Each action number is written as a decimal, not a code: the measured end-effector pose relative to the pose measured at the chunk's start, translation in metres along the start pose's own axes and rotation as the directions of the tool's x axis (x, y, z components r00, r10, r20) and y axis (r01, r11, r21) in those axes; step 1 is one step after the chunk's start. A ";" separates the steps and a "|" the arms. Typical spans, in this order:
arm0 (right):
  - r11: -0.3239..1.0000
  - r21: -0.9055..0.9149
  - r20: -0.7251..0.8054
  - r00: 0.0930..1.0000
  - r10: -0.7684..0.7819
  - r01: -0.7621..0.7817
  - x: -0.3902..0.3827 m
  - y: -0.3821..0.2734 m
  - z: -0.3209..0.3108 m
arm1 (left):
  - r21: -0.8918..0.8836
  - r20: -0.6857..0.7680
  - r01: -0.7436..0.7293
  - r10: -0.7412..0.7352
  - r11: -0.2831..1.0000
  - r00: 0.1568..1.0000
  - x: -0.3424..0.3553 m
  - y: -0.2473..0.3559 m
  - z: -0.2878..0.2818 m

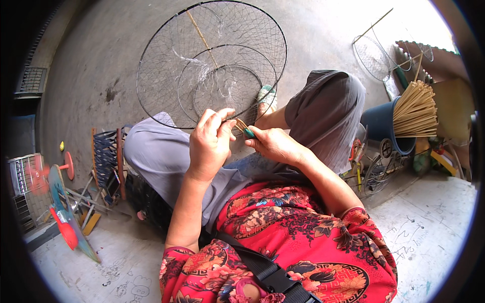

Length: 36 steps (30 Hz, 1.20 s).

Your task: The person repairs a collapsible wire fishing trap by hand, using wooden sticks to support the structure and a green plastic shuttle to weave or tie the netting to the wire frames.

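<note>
The left hand (211, 144) pinches the lower rim of the round wire-hoop net (212, 65) over the knees, while the right hand (275, 145) grips a green-handled netting needle (244, 129), mid-lashing; next calls for threading another mesh.

The netting needle (246, 130) is mostly hidden inside the right hand (275, 145); its thread is too fine to see.

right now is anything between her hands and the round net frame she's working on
Nothing visible. The left hand already pinches the near rim of the round wire net frame, and the right hand holds a green-tipped netting needle right beside it. Only the person's own grey-trousered knees lie underneath.
</note>
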State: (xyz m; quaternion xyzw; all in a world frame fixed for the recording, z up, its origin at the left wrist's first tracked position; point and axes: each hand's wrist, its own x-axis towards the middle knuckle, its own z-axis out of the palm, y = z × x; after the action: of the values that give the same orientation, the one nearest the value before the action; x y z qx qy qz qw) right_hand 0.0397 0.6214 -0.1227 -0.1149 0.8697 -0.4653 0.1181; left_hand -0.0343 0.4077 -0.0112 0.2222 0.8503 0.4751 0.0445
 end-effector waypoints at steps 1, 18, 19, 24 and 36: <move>1.000 0.001 -0.001 1.000 0.002 -0.002 0.000 0.002 -0.001 | -0.002 0.005 0.004 -0.004 1.000 1.000 0.000 0.001 0.000; 0.957 -0.161 -0.444 0.848 -0.290 0.243 0.049 -0.103 -0.088 | -0.059 -0.052 -0.079 0.076 0.995 0.996 -0.007 -0.013 0.025; 0.957 -0.160 -0.452 0.844 -0.289 0.242 0.049 -0.098 -0.090 | -0.034 -0.086 -0.110 0.107 0.993 0.991 -0.006 -0.012 0.025; 0.254 0.878 -0.460 0.863 0.210 0.406 0.029 -0.090 -0.116 | -0.154 -0.090 -0.032 0.018 0.988 0.996 0.000 -0.010 0.022; 0.934 -0.354 -0.351 0.917 -0.190 0.058 -0.028 -0.028 -0.011 | -0.148 -0.089 0.032 -0.046 0.988 0.995 0.003 -0.014 0.022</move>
State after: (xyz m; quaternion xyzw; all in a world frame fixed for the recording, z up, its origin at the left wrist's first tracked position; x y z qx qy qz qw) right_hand 0.0653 0.6236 -0.0901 -0.0966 0.9332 -0.3302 -0.1039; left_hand -0.0357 0.4203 -0.0345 0.1793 0.8183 0.5452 0.0307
